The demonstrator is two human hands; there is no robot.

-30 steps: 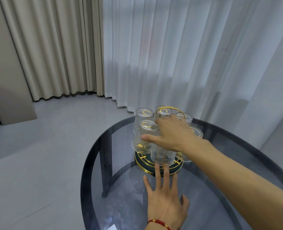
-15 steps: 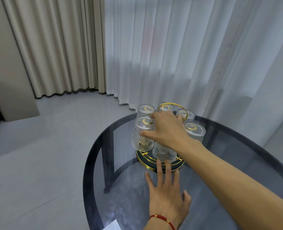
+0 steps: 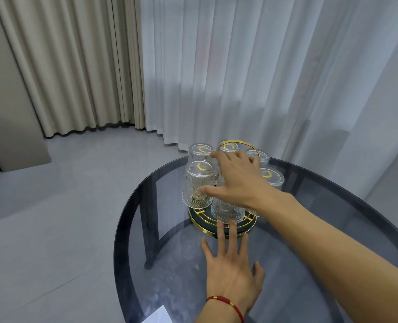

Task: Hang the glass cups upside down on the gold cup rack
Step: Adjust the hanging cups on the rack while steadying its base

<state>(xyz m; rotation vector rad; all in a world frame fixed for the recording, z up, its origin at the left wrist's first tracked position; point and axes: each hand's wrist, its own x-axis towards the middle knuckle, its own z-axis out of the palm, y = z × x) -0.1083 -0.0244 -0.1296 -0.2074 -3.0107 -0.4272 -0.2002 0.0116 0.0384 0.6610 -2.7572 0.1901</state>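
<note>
The gold cup rack stands on a round glass table, its dark gold-rimmed base at the table's middle. Several ribbed glass cups hang upside down on it: a front-left cup, a back-left cup, a right cup and a front cup. My right hand hovers over the front cup with fingers spread; its thumb is by the front-left cup and its index finger by the back-left cup. My left hand lies flat on the glass, fingertips at the rack's base.
The glass table has a dark rim and dark legs that show through the top. A white paper corner lies at the near edge. Sheer white curtains hang close behind the table, beige curtains to the left, over a grey tile floor.
My right hand has opened wider over the front cup, with the index finger stretching toward the back-left cup. My left hand stays flat on the table.
</note>
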